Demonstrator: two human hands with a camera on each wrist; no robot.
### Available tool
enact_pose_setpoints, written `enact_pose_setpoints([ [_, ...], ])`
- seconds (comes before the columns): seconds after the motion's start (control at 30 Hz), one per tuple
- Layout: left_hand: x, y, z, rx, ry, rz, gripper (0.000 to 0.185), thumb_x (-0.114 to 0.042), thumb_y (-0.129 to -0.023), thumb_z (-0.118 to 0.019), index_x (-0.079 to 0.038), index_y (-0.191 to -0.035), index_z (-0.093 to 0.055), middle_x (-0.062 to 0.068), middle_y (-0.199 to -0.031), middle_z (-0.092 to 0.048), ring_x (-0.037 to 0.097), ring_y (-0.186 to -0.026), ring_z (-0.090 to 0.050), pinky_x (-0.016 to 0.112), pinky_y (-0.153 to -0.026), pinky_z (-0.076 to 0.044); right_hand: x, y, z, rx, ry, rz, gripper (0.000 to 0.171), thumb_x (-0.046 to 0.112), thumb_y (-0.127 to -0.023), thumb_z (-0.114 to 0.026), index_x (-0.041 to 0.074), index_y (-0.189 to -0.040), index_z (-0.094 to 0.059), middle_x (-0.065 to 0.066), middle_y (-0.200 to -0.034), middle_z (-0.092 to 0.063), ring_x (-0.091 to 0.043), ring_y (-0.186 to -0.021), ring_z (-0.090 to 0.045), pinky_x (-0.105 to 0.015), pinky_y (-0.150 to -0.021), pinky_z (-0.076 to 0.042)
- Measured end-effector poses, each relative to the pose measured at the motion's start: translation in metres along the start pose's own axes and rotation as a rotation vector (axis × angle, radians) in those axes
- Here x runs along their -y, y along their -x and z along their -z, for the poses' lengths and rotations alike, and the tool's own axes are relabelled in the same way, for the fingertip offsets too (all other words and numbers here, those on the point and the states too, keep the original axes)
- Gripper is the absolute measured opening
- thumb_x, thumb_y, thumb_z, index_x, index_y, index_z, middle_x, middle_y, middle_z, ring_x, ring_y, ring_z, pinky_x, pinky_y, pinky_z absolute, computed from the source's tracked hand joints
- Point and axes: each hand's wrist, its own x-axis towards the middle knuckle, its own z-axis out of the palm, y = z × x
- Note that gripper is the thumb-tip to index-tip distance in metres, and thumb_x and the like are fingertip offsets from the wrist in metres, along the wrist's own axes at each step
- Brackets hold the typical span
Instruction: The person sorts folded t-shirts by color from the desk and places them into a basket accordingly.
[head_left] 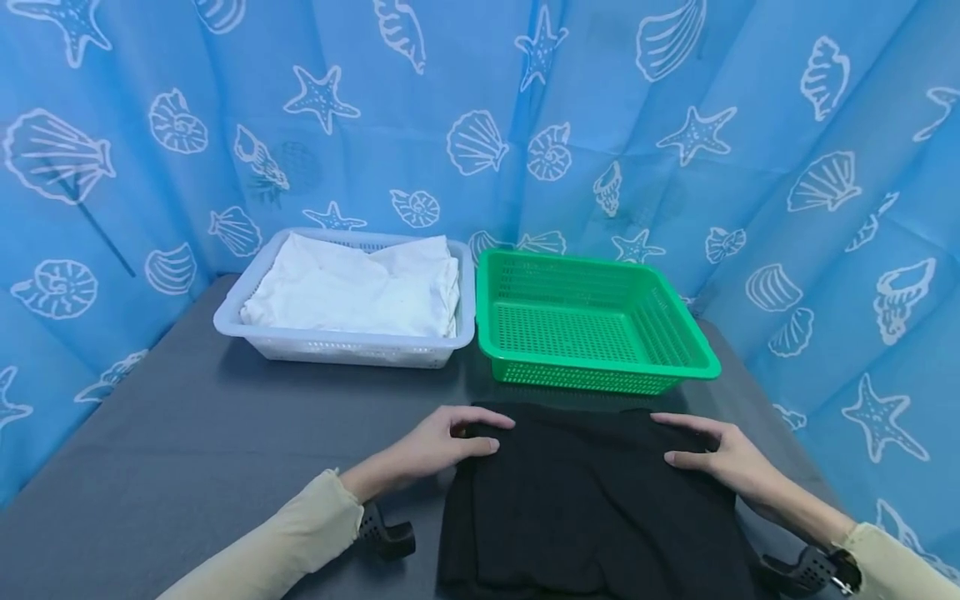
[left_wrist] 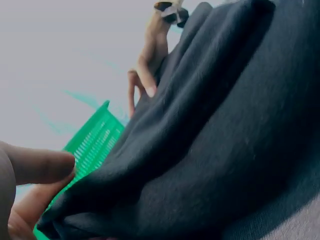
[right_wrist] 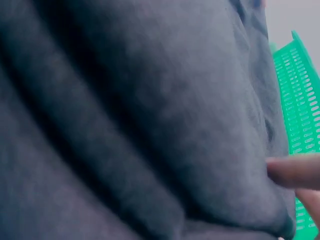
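Observation:
A folded black cloth garment (head_left: 585, 500) lies on the grey table, soft creases running across its top. At its far left corner, my left hand (head_left: 442, 440) has its thumb and index finger spread apart, with the fingertips over the cloth. My right hand (head_left: 727, 462) is at the far right corner in much the same pose, its index finger along the back edge and its thumb on top. In the right wrist view the thumb (right_wrist: 295, 171) touches the dark fabric (right_wrist: 190, 110). The other fingers of both hands are largely hidden.
Just beyond the garment stands an empty green perforated basket (head_left: 600, 379). Beside it on the left, a white basket (head_left: 345, 346) holds folded white cloth (head_left: 352, 287). A blue curtain (head_left: 420, 100) with shell prints hangs behind and around the grey table (head_left: 187, 467).

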Motion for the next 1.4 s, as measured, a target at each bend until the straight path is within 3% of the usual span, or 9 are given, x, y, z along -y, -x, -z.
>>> enact_pose_setpoints([
  [0.23,-0.002,0.005,-0.012,0.053,-0.07,0.023,0.035,-0.026,-0.096,-0.067,-0.023,-0.131,-0.064,-0.006,-0.128,-0.059,0.013,-0.117,-0.054,0.037,-0.097,-0.044,-0.003,0.001,-0.001,-0.112,0.127,0.077,0.041,0.022,-0.09,-0.075,0.012,-0.129,-0.067,-0.01,-0.128,-0.061,-0.011,-0.109,-0.058,-0.029,-0.081,-0.049],
  [0.3,0.0,0.005,-0.014,0.058,-0.087,0.022,0.037,-0.026,-0.095,-0.068,-0.024,-0.132,-0.063,-0.008,-0.129,-0.058,0.012,-0.12,-0.053,0.038,-0.1,-0.042,-0.002,0.001,0.0,-0.082,0.088,0.055,0.043,0.021,-0.09,-0.075,0.01,-0.13,-0.066,-0.013,-0.129,-0.06,-0.009,-0.107,-0.059,-0.029,-0.079,-0.051],
  [0.53,0.002,0.004,-0.018,0.001,-0.134,-0.011,0.048,-0.015,-0.089,-0.075,-0.021,-0.135,-0.061,-0.007,-0.134,-0.056,0.014,-0.125,-0.05,0.039,-0.101,-0.041,0.002,-0.002,0.006,0.065,-0.025,-0.009,0.053,0.021,-0.091,-0.072,0.008,-0.14,-0.056,-0.023,-0.141,-0.049,-0.034,-0.117,-0.055,-0.033,-0.081,-0.052],
  [0.8,0.007,0.002,-0.017,-0.021,-0.144,0.02,0.049,-0.012,-0.087,-0.076,-0.018,-0.134,-0.062,-0.002,-0.135,-0.056,0.017,-0.123,-0.051,0.04,-0.1,-0.043,-0.002,-0.003,0.015,0.129,0.055,0.106,0.051,0.018,-0.093,-0.07,0.007,-0.14,-0.056,-0.018,-0.134,-0.056,-0.005,-0.112,-0.055,-0.037,-0.084,-0.051],
  [1.0,0.005,0.004,-0.017,-0.015,-0.142,0.031,0.05,-0.011,-0.088,-0.076,-0.017,-0.135,-0.061,0.002,-0.135,-0.056,0.018,-0.116,-0.055,0.04,-0.096,-0.045,-0.011,-0.002,0.023,0.303,0.018,0.203,0.058,0.01,-0.097,-0.062,0.005,-0.151,-0.04,-0.019,-0.14,-0.052,-0.009,-0.114,-0.057,-0.03,-0.084,-0.051],
  [1.13,0.003,0.006,-0.018,-0.02,-0.126,0.032,0.05,-0.011,-0.088,-0.076,-0.017,-0.135,-0.061,0.002,-0.135,-0.055,0.019,-0.115,-0.055,0.041,-0.094,-0.045,-0.016,-0.001,0.031,0.398,-0.038,0.231,0.06,0.003,-0.098,-0.058,0.003,-0.153,-0.033,-0.011,-0.14,-0.054,-0.013,-0.114,-0.059,-0.031,-0.083,-0.052],
  [1.23,0.002,0.006,-0.018,-0.023,-0.117,0.034,0.05,-0.01,-0.088,-0.076,-0.017,-0.135,-0.061,0.002,-0.135,-0.055,0.019,-0.116,-0.055,0.041,-0.095,-0.045,-0.013,0.001,0.031,0.319,-0.002,0.245,0.058,0.005,-0.095,-0.064,0.003,-0.149,-0.042,-0.007,-0.104,-0.066,-0.016,-0.084,-0.062,-0.031,-0.066,-0.051],
  [1.3,0.001,0.006,-0.018,-0.025,-0.118,0.037,0.05,-0.01,-0.087,-0.076,-0.017,-0.134,-0.061,0.002,-0.136,-0.055,0.02,-0.118,-0.054,0.042,-0.095,-0.045,-0.011,0.003,0.028,0.219,0.056,0.268,0.057,0.006,-0.09,-0.071,0.003,-0.144,-0.05,-0.007,-0.083,-0.057,-0.018,-0.067,-0.053,-0.03,-0.055,-0.045],
  [1.4,0.001,0.006,-0.018,-0.027,-0.127,0.03,0.05,-0.01,-0.087,-0.076,-0.017,-0.134,-0.061,0.002,-0.136,-0.054,0.021,-0.122,-0.052,0.042,-0.097,-0.044,-0.007,0.006,0.021,0.075,0.138,0.288,0.055,0.009,-0.084,-0.078,0.006,-0.136,-0.06,-0.008,-0.074,-0.042,-0.02,-0.06,-0.038,-0.03,-0.047,-0.034],
])
